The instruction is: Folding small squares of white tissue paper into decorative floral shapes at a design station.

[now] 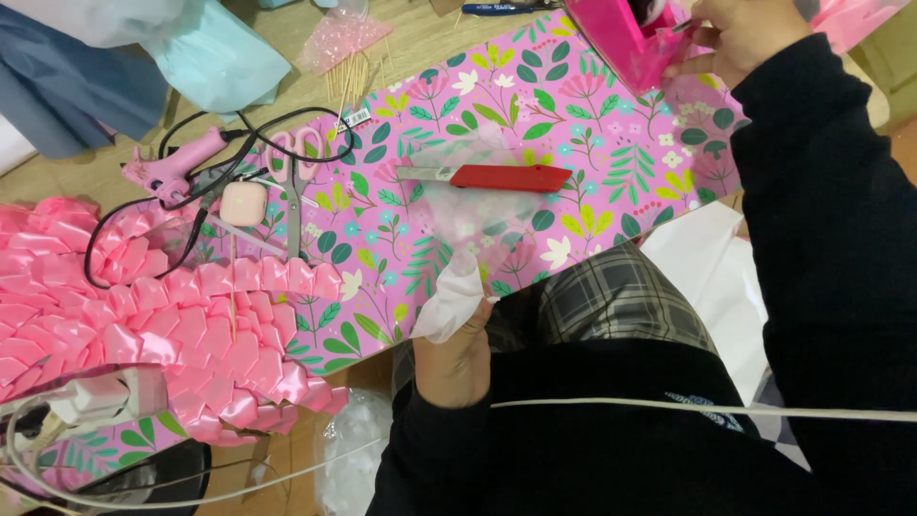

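Head view: left hand [457, 336] is gripping a clear film sheet [458, 215] at the bench's [611, 143] near edge; right hand [735, 33] is closing on a pink tape dispenser [626, 38] at the far right corner, likely drawing tape; fixing the film calls for a torn strip.

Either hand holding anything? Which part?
Left hand pinches a clear plastic sheet by its near edge. Right hand holds the pink tape dispenser at its end.

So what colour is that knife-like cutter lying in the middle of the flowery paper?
The cutter has a red handle with a silvery blade end, clearest in the head view.
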